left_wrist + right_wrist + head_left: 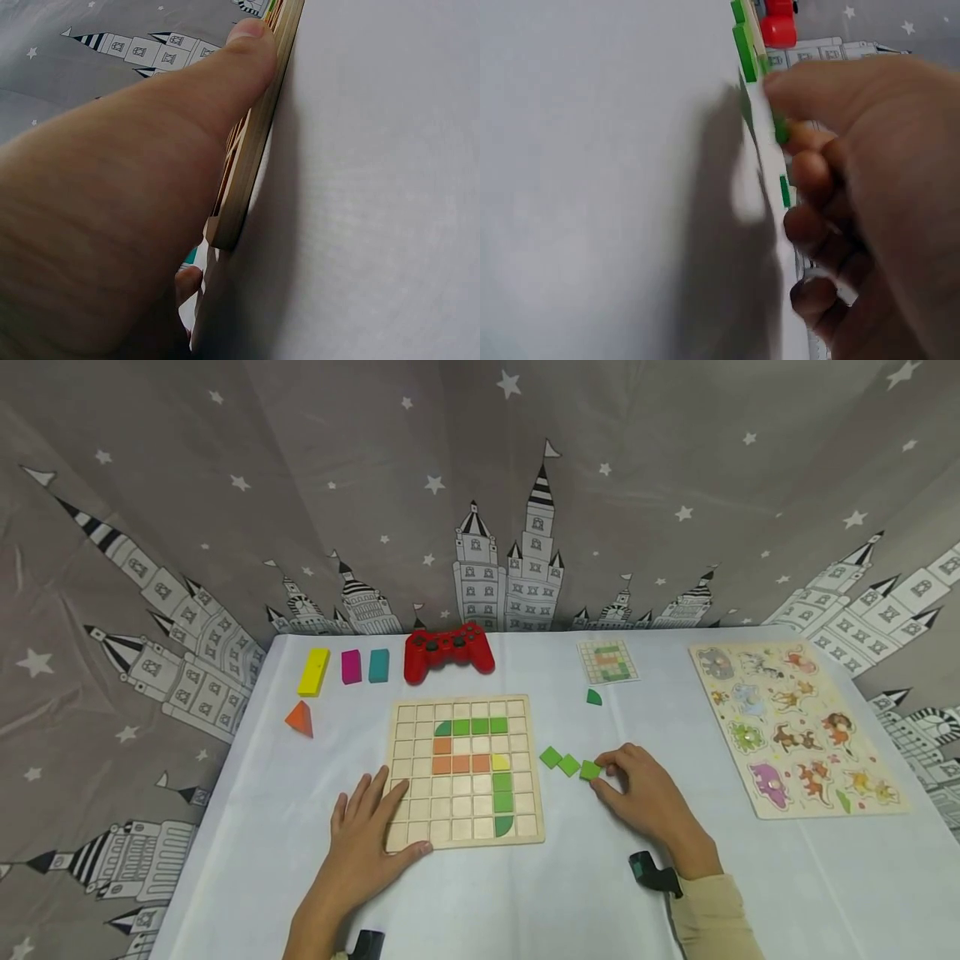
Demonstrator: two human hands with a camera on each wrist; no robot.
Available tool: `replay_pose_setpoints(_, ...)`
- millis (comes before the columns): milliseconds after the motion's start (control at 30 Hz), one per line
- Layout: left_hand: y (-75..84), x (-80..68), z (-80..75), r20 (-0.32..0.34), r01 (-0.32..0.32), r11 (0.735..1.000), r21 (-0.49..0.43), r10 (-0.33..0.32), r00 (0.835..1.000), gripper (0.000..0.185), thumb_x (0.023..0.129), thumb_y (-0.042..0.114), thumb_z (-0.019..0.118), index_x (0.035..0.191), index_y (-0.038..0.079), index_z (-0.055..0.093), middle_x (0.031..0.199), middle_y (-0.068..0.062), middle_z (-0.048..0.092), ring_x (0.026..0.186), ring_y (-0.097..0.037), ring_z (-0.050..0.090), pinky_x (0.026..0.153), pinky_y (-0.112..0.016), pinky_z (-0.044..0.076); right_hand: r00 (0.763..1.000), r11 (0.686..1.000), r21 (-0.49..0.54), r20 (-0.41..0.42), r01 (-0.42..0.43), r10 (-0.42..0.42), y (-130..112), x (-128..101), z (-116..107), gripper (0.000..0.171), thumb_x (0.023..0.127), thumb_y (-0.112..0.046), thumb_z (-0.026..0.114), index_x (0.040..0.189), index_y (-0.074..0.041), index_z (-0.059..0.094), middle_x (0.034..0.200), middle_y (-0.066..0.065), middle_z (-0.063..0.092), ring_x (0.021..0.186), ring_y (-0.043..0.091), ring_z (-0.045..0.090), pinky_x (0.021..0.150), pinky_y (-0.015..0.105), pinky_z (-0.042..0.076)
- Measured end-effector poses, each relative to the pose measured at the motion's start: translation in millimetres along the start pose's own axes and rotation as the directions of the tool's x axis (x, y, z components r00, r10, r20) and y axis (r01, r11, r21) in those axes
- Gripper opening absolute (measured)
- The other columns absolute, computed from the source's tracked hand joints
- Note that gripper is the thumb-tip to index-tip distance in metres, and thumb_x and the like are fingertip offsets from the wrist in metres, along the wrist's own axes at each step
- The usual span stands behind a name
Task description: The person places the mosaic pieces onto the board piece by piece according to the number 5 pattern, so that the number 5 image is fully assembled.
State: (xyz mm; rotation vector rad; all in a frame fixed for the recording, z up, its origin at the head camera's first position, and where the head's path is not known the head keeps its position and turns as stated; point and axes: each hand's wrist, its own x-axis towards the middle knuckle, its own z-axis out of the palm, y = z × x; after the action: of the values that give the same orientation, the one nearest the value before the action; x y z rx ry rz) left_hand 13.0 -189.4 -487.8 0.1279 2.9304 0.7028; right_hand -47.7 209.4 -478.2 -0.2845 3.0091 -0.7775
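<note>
A grid board [465, 771] is laid near the middle of the table [570, 902], with tiles set in its upper and right cells. The left hand [367, 835] is rested on its near left corner. Three loose tiles [568, 764] are lined up just right of the board, the rightmost apparently pinched by the right hand [645, 793]. Behind the board a game controller [448, 652] is placed, blocks [345, 668] to its left, a pattern card [607, 661] to its right. An animal puzzle [795, 727] is laid at far right.

No legible text or labels anywhere

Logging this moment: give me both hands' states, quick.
Left hand: open, flat on the grid board.
Right hand: pinching a green square tile.
</note>
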Motion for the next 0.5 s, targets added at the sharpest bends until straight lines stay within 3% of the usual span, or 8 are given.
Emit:
replay_pose_setpoints(267,0.0,0.1,0.6,0.007,0.006,1.0,-0.002,-0.006,1.0,0.099,0.076,0.067,0.076,0.156,0.019,0.042,0.17,-0.015,0.021,0.157,-0.041,0.011,0.121,-0.069,0.005,0.987,0.985,0.069,-0.004,0.159,-0.159,-34.3,-3.0,11.5,0.025,0.087,-0.028,0.081,0.108,-0.018,0.072,0.089,-0.01,0.057,0.086,0.006,0.05,0.08,0.032,0.052)
replay_pose_setpoints(367,-0.2,0.0,0.5,0.009,0.01,1.0,-0.002,-0.01,1.0,0.1,0.076,0.066,0.077,0.156,0.019,0.042,0.17,-0.015,0.02,0.157,-0.041,0.01,0.121,-0.068,0.005,0.966,0.962,0.088,0.004,0.257,-0.258,-52.9,-3.4,23.3,0.023,0.087,-0.03,0.081,0.106,-0.02,0.073,0.089,-0.011,0.056,0.086,0.003,0.048,0.078,0.027,0.05)
replay_pose_setpoints(500,0.0,0.3,0.4,0.01,0.012,1.0,-0.003,-0.012,1.0,0.099,0.076,0.065,0.078,0.156,0.019,0.042,0.17,-0.015,0.02,0.157,-0.041,0.01,0.121,-0.069,0.005,0.921,0.918,0.102,0.036,0.382,-0.388,-76.8,-3.6,38.5,0.023,0.088,-0.033,0.08,0.106,-0.02,0.074,0.09,-0.011,0.057,0.084,0.002,0.047,0.075,0.023,0.049)
